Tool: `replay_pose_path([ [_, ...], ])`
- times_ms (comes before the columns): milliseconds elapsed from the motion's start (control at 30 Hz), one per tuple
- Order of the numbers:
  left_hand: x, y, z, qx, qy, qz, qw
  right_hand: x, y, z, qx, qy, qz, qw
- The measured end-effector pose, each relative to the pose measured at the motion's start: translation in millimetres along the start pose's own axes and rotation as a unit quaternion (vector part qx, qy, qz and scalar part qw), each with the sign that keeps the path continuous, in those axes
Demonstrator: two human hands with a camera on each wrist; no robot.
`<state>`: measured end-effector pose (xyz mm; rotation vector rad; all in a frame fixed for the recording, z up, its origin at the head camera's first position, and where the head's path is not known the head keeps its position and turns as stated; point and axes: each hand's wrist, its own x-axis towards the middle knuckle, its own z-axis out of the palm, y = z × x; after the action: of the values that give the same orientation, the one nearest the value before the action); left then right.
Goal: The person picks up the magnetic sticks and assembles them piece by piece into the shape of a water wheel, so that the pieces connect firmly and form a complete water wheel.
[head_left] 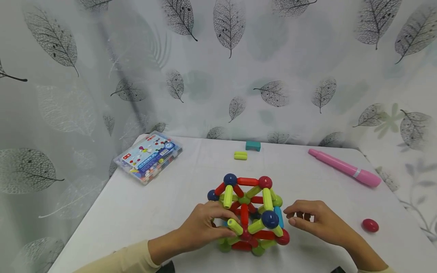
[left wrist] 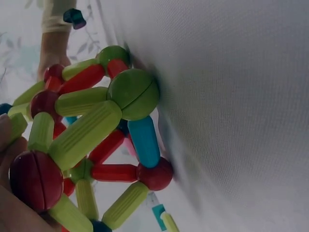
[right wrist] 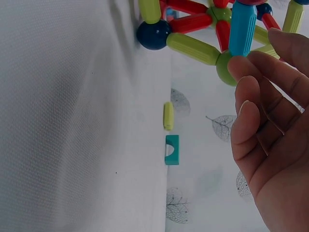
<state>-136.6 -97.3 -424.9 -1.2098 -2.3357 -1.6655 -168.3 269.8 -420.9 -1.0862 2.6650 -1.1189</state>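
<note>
A cage of magnetic rods and balls stands on the white table, with red, yellow-green and blue rods between red, navy and green balls. My left hand grips its near left side, thumb and fingers around a part next to a yellow-green rod whose near end is free. In the left wrist view a dark red ball sits right by the left fingers. On the other side, my right hand has loosely bent fingers and holds nothing. Its fingertips are close by a green ball and a light blue rod.
Behind the cage lie yellow-green rods and a teal arch block. A clear box of pieces is at the back left. To the right are a pink marker-shaped stick and a red oval piece. A leaf-print curtain hangs behind.
</note>
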Motion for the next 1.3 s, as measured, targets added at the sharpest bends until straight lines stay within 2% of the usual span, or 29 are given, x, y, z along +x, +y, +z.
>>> replay_pose_path([
  [267, 0.5, 0.5, 2.9, 0.023, -0.005, -0.031, 0.9992, 0.7, 0, 0, 0.001, -0.002, 0.004, 1.0],
  [467, -1.2, -0.4, 2.1, 0.015, -0.005, -0.061, 0.998, 0.7, -1, 0, 0.0, 0.001, 0.003, 1.0],
  [633, -2.3, -0.4, 2.1, 0.017, -0.005, -0.066, 0.9976, -2.7, -2, -4, -0.017, 0.012, 0.01, 0.9997],
  [767, -3.3, -0.2, 1.9, 0.023, -0.004, -0.058, 0.998, -8.3, -1, -11, -0.036, 0.033, 0.014, 0.9987],
  [900, -5.6, 0.0, 0.2, 0.032, 0.002, -0.05, 0.9982, -16.0, 2, -20, -0.056, 0.067, -0.004, 0.9962],
  [967, -7.2, -0.4, -1.1, 0.043, 0.012, -0.034, 0.9984, -20.3, 4, -26, -0.066, 0.084, -0.018, 0.9941],
  [1067, -9.9, -2.8, -3.9, 0.067, 0.04, 0.009, 0.9969, -26.7, 7, -35, -0.086, 0.107, -0.035, 0.9899],
  [1167, -13.7, -6.7, -7.1, 0.086, 0.073, 0.049, 0.9924, -33.2, 10, -44, -0.11, 0.128, -0.035, 0.9851],
  [1233, -16.5, -10.1, -9.4, 0.093, 0.096, 0.067, 0.9887, -38.6, 12, -50, -0.129, 0.145, -0.028, 0.9806],
  [1300, -19.1, -12.4, -12.4, 0.098, 0.119, 0.065, 0.9859, -44.6, 15, -56, -0.148, 0.166, -0.016, 0.9749],
])
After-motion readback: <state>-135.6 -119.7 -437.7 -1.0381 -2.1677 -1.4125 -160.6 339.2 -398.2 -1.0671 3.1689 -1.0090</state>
